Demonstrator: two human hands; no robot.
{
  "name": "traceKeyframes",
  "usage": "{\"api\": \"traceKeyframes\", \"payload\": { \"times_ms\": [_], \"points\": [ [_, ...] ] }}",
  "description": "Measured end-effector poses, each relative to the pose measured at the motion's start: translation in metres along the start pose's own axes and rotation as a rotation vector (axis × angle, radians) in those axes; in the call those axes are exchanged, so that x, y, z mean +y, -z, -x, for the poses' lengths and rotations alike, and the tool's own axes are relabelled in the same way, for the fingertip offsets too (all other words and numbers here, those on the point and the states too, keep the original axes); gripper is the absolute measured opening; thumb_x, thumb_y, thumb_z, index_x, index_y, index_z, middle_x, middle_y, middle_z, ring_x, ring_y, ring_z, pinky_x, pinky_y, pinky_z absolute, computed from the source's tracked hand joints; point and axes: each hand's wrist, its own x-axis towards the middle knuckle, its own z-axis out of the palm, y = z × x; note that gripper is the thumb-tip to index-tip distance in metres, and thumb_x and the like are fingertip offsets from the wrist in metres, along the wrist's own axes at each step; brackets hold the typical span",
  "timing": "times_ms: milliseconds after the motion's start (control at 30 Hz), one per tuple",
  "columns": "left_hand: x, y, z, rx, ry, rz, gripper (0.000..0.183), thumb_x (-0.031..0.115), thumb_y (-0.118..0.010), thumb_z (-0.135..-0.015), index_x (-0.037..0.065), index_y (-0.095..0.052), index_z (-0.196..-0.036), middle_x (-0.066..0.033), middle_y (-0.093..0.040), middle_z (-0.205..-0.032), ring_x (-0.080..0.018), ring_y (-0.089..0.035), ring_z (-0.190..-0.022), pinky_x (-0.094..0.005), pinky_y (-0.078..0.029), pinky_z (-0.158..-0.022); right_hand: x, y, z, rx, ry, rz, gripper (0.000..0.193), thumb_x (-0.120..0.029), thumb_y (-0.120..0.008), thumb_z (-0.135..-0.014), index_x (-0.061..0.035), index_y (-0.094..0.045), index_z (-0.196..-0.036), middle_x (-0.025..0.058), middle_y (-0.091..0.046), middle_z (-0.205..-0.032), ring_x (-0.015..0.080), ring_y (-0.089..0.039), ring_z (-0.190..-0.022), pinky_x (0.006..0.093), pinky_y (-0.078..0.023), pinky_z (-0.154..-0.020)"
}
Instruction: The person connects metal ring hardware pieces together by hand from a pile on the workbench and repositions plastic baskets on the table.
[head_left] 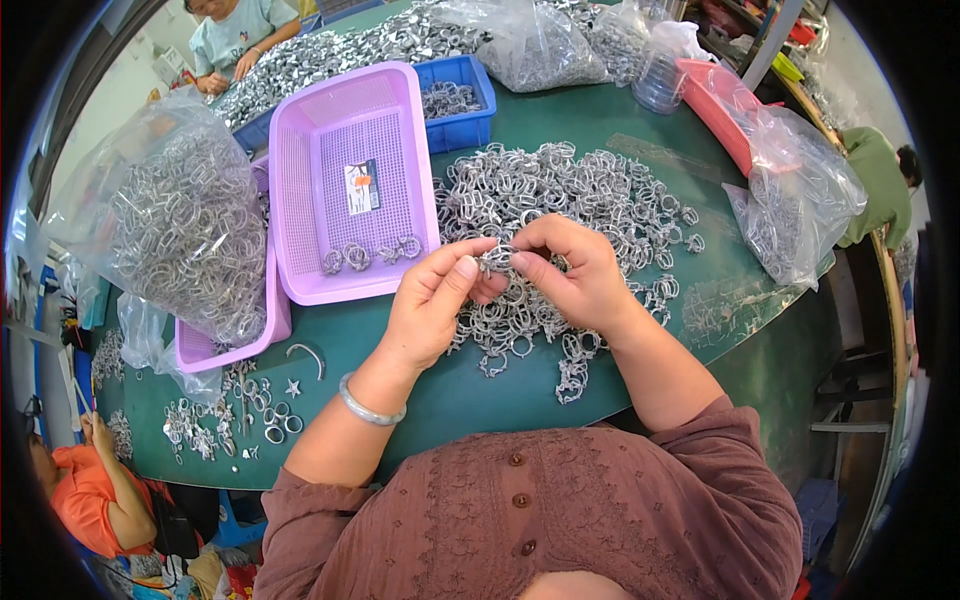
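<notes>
Between them, my left hand [436, 292] and my right hand [578, 275] pinch a small silver metal ring [497, 260], with thumbs and fingertips closed on it. Its far details are partly hidden by my fingers. Just beyond and under my hands spreads a large heap of similar grey metal rings [560, 185] on the green table [440, 400]. To the left of the heap, a purple mesh basket [290, 200] holds several rings [357, 257] in a row along its near edge, plus a printed label [362, 188] on its bottom.
A clear bag of rings [180, 220] rests in another purple basket [240, 350] at left. Loose rings and star pieces [250, 405] lie nearer. Blue bins [460, 125], plastic bags [545, 50] and a red tray [715, 110] stand farther back. Other people sit around the table.
</notes>
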Motion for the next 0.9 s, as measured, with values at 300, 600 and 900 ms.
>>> {"api": "traceKeyframes", "payload": {
  "times_ms": [300, 600, 900],
  "points": [
    [0.001, 0.0027, 0.0015, -0.04, 0.076, 0.095, 0.036, 0.025, -0.042, -0.094, -0.001, -0.051, -0.117, -0.0044, -0.059, -0.085, -0.0167, -0.06, -0.082, -0.0267, -0.046, -0.07, -0.0021, -0.0004, 0.0013, 0.0, -0.257, -0.114, 0.012, -0.011, -0.063, -0.081, 0.0007, -0.061, -0.082, 0.0014, -0.054, -0.067, 0.0059, -0.046, -0.058, 0.0221, -0.038, -0.051],
    [0.0005, 0.0026, 0.0016, -0.06, 0.065, 0.065, 0.032, 0.021, -0.046, -0.093, 0.001, -0.052, -0.116, -0.0036, -0.059, -0.083, -0.0141, -0.06, -0.08, -0.0249, -0.046, -0.069, -0.0016, -0.0004, 0.0019, 0.002, -0.275, -0.101, 0.013, -0.011, -0.063, -0.081, 0.0014, -0.062, -0.08, 0.0016, -0.054, -0.066, 0.0059, -0.046, -0.057, 0.0224, -0.037, -0.05],
    [-0.0019, 0.0017, 0.0013, -0.009, 0.115, 0.044, 0.027, 0.018, -0.046, -0.093, 0.001, -0.054, -0.112, -0.0071, -0.062, -0.085, -0.0124, -0.059, -0.076, -0.024, -0.046, -0.067, -0.0011, -0.0003, 0.0017, -0.008, -0.256, -0.082, 0.013, -0.011, -0.063, -0.081, 0.0013, -0.062, -0.08, 0.0029, -0.055, -0.066, 0.0072, -0.047, -0.057, 0.0232, -0.038, -0.05]
  ]
}}
